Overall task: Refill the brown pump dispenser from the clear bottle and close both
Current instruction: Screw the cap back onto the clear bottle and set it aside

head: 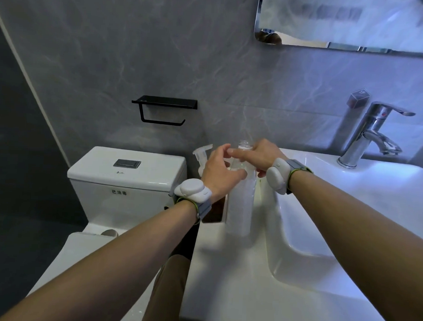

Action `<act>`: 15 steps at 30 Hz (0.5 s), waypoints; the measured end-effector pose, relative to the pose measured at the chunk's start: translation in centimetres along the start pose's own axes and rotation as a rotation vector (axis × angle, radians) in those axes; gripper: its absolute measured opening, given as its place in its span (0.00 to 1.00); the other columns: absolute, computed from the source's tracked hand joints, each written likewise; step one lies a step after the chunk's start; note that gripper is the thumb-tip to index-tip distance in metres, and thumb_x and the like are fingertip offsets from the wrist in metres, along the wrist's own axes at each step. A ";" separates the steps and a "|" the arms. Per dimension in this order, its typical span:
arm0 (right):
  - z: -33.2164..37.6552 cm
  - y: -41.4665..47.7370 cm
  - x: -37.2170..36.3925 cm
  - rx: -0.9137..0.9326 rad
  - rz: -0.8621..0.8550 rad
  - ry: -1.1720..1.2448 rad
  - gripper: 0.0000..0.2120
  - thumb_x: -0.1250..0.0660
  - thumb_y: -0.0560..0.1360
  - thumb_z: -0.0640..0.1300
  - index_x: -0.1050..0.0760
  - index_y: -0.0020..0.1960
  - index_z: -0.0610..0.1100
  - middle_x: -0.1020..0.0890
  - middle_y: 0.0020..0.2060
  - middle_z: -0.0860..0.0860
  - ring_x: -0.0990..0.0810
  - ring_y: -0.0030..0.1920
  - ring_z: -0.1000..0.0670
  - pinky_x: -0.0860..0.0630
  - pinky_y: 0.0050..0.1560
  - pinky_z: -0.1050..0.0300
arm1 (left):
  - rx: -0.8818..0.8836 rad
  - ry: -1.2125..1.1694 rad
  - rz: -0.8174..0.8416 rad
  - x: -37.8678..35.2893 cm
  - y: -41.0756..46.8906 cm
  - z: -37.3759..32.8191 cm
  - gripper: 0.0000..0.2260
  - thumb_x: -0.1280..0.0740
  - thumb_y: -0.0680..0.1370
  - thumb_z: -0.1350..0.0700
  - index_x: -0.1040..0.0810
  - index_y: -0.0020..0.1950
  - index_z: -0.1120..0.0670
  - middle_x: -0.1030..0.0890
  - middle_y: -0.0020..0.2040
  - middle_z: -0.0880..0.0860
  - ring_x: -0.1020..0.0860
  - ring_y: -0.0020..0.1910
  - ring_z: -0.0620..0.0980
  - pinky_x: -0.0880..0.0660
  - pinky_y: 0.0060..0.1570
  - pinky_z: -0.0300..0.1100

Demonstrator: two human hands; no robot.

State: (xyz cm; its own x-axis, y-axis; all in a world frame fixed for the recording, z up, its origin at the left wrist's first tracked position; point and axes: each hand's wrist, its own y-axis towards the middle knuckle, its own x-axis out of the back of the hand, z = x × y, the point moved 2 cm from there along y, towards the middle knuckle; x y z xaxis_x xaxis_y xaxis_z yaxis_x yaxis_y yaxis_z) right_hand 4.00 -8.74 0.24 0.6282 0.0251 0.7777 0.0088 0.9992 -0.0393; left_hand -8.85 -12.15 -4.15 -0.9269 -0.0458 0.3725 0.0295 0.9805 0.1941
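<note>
A tall clear bottle [241, 205] stands upright on the left ledge of the white sink [225, 270]. Its threaded mouth shows bare at the top, with no cap on it. My left hand [217, 170] wraps around the bottle's upper body from the left, thumb across the front. My right hand [261, 155] pinches the bottle's neck from the right, just below the mouth. The brown pump dispenser stands right behind my left hand. Only its white pump head [202, 151] and a strip of its brown body [215, 210] show.
The sink basin lies to the right, with a chrome faucet [366, 135] at its back. A white toilet tank [127, 171] stands to the left of the sink. A black paper holder [164, 105] and a mirror [345, 20] hang on the grey wall.
</note>
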 end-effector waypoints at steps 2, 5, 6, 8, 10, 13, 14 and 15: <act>-0.4 -0.1 0.4 0.002 -0.025 -0.014 0.32 0.30 0.63 0.68 0.18 0.44 0.38 0.21 0.32 0.46 0.23 0.33 0.48 0.19 0.42 0.48 | 0.069 -0.058 0.079 -0.8 0.2 0.1 0.35 0.25 0.68 0.54 0.36 0.72 0.50 0.26 0.61 0.48 0.25 0.58 0.48 0.26 0.56 0.42; -0.9 -0.4 0.7 0.016 -0.020 -0.011 0.33 0.29 0.61 0.70 0.20 0.37 0.37 0.22 0.28 0.45 0.23 0.28 0.46 0.18 0.37 0.49 | 0.098 -0.036 0.157 -2.0 0.3 0.4 0.34 0.22 0.64 0.50 0.31 0.67 0.49 0.23 0.57 0.48 0.23 0.57 0.47 0.24 0.56 0.44; -1.0 -0.5 0.7 0.023 -0.005 -0.011 0.32 0.30 0.60 0.71 0.20 0.34 0.39 0.22 0.26 0.45 0.23 0.28 0.46 0.19 0.35 0.50 | 0.105 -0.017 0.163 -2.2 0.2 0.5 0.35 0.22 0.63 0.50 0.31 0.67 0.49 0.23 0.56 0.47 0.22 0.56 0.47 0.24 0.55 0.43; -1.1 -0.8 0.7 0.021 0.017 0.009 0.32 0.33 0.61 0.73 0.21 0.32 0.42 0.23 0.27 0.46 0.24 0.28 0.46 0.22 0.34 0.52 | 0.137 0.016 0.157 -2.4 0.1 0.8 0.34 0.22 0.63 0.50 0.29 0.66 0.50 0.21 0.55 0.48 0.22 0.54 0.47 0.24 0.53 0.42; -1.1 -0.5 0.8 -0.014 0.001 0.058 0.32 0.39 0.67 0.73 0.22 0.35 0.43 0.22 0.30 0.47 0.24 0.29 0.46 0.23 0.37 0.53 | 0.160 0.039 0.136 -2.4 0.0 1.2 0.31 0.22 0.63 0.51 0.28 0.64 0.51 0.20 0.54 0.49 0.21 0.53 0.48 0.23 0.53 0.43; -1.4 0.5 0.8 -0.057 0.007 0.030 0.24 0.42 0.76 0.61 0.20 0.41 0.42 0.19 0.36 0.43 0.24 0.31 0.45 0.23 0.42 0.51 | 0.145 0.045 0.130 -2.3 -0.3 1.5 0.28 0.23 0.65 0.53 0.27 0.62 0.52 0.20 0.54 0.50 0.21 0.52 0.49 0.25 0.49 0.41; -1.6 0.8 0.6 -0.066 0.025 -0.011 0.19 0.39 0.76 0.55 0.20 0.43 0.40 0.18 0.38 0.42 0.24 0.32 0.45 0.23 0.42 0.51 | 0.131 0.042 0.130 -2.2 -0.4 1.6 0.27 0.24 0.66 0.54 0.27 0.62 0.52 0.20 0.53 0.50 0.21 0.52 0.50 0.25 0.48 0.40; -1.7 1.0 0.2 -0.064 0.045 -0.068 0.16 0.38 0.76 0.49 0.19 0.46 0.37 0.17 0.40 0.40 0.24 0.33 0.45 0.22 0.43 0.50 | 0.114 0.034 0.123 -2.1 -0.6 1.7 0.25 0.24 0.66 0.54 0.27 0.61 0.52 0.20 0.52 0.50 0.21 0.51 0.50 0.26 0.47 0.40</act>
State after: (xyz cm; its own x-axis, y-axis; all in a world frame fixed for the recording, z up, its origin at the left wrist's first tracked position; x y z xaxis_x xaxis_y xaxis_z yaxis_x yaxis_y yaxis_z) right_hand 5.50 -7.78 -0.69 0.5750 0.0742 0.8148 0.0323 0.9930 -0.1133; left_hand -7.60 -12.27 -6.59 -0.9056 0.0718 0.4179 0.0979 0.9943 0.0413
